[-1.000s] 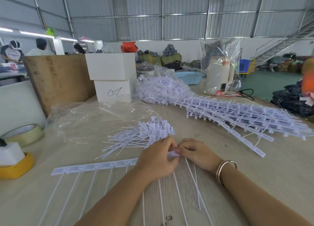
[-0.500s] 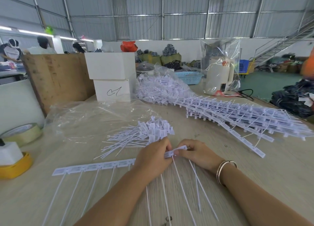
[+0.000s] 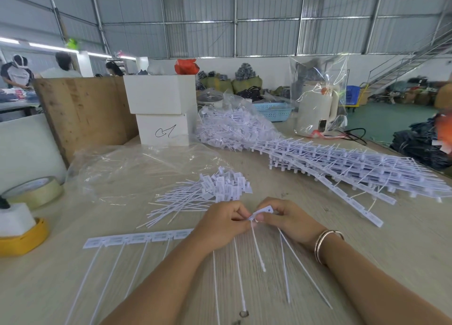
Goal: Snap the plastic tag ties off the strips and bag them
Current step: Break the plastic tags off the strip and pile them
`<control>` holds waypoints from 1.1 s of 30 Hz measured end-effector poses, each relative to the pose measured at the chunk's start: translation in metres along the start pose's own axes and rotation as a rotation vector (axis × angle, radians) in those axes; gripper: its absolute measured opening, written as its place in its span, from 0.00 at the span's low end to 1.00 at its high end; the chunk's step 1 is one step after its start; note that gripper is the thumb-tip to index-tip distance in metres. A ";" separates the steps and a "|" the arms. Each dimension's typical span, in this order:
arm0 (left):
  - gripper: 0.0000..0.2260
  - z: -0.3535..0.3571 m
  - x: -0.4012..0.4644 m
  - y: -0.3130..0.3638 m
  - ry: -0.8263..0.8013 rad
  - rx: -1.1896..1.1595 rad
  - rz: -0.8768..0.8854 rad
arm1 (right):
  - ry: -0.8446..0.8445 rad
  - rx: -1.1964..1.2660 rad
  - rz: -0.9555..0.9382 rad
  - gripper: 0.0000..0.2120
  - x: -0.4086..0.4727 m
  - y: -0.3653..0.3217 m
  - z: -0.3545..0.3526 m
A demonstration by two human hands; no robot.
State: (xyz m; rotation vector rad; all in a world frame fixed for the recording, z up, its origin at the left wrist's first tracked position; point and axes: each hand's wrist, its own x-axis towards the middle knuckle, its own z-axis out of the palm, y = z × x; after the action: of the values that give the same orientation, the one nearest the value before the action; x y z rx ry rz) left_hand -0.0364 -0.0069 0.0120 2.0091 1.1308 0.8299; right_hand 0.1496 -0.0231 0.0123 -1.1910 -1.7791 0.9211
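Both hands meet at the near middle of the wooden table (image 3: 367,263). Compared with half a second ago, the tag tie (image 3: 263,212) in the right hand (image 3: 291,219) is tilted up higher and looks parted from the strip (image 3: 137,239), whose end the left hand (image 3: 225,224) pinches. The right hand's fingers curl round the tie's flat head; its thin tail hangs toward the viewer, long axis running near to far. The strip lies left to right, tails pointing toward the viewer. Loose ties (image 3: 215,192) lie piled just beyond the hands, beside a clear bag (image 3: 127,168).
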 end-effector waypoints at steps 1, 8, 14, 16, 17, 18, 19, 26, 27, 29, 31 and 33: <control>0.05 0.000 0.000 -0.001 -0.011 -0.031 -0.009 | -0.004 0.005 -0.004 0.03 0.000 0.000 0.000; 0.04 -0.003 0.001 -0.001 -0.083 -0.124 -0.026 | -0.034 0.005 -0.041 0.04 0.000 0.001 -0.001; 0.02 -0.008 0.001 -0.004 -0.110 -0.145 -0.021 | 0.020 0.140 -0.050 0.06 0.000 0.001 -0.002; 0.05 -0.005 -0.001 -0.005 -0.065 0.079 0.009 | 0.064 0.093 -0.020 0.06 0.002 0.002 -0.001; 0.05 -0.003 -0.002 -0.005 -0.036 0.194 0.029 | 0.088 0.008 0.000 0.05 0.003 0.004 0.000; 0.05 0.000 -0.003 -0.004 -0.008 0.297 0.052 | 0.110 -0.096 0.021 0.05 0.005 0.006 0.001; 0.04 0.001 -0.004 -0.002 0.022 0.387 0.079 | 0.130 -0.190 0.041 0.05 0.007 0.008 0.002; 0.12 0.004 -0.003 0.006 0.158 0.567 0.160 | 0.121 -0.402 0.037 0.04 0.008 0.004 0.006; 0.13 0.003 -0.002 0.007 0.172 0.573 0.161 | 0.133 -0.381 0.013 0.04 0.007 0.001 0.006; 0.13 0.002 -0.002 0.007 0.185 0.578 0.176 | 0.130 -0.329 -0.030 0.06 0.004 -0.003 0.007; 0.12 0.004 -0.003 0.009 0.188 0.579 0.224 | 0.065 -0.347 -0.034 0.10 0.002 -0.006 0.009; 0.10 0.007 -0.004 0.011 0.183 0.595 0.279 | -0.001 -0.426 -0.031 0.12 0.000 -0.007 0.011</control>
State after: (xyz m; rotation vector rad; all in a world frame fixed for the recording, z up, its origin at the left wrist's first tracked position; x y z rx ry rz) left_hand -0.0276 -0.0170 0.0161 2.6712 1.3325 0.9020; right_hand 0.1372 -0.0266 0.0141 -1.4172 -2.0519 0.5351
